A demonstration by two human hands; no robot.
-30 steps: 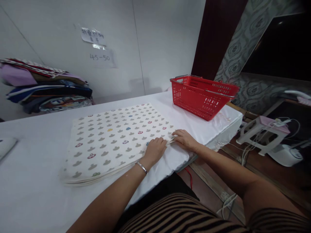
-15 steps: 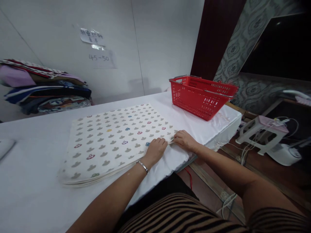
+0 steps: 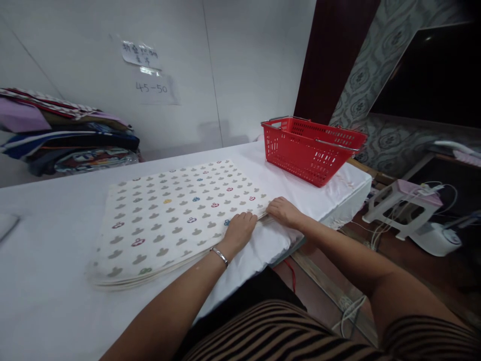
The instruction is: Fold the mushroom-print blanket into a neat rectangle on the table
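A folded white cloth [image 3: 173, 215] printed with small grey and coloured shapes lies flat on the white table [image 3: 48, 296]. My left hand [image 3: 239, 230], with a bracelet at the wrist, rests on the cloth's near right corner, fingers curled over the edge. Just to its right, my right hand [image 3: 282, 211] pinches the same corner's layered edge. Both hands sit close together at that corner.
A red plastic basket [image 3: 311, 148] stands at the table's far right. Folded fabrics [image 3: 63, 140] are stacked at the back left against the wall. Right of the table are a white stool [image 3: 402, 205], cables and a white appliance [image 3: 436, 238] on the floor.
Both hands stay at the cloth's corner; the right hand has shifted slightly along the edge. The view has drifted a little.
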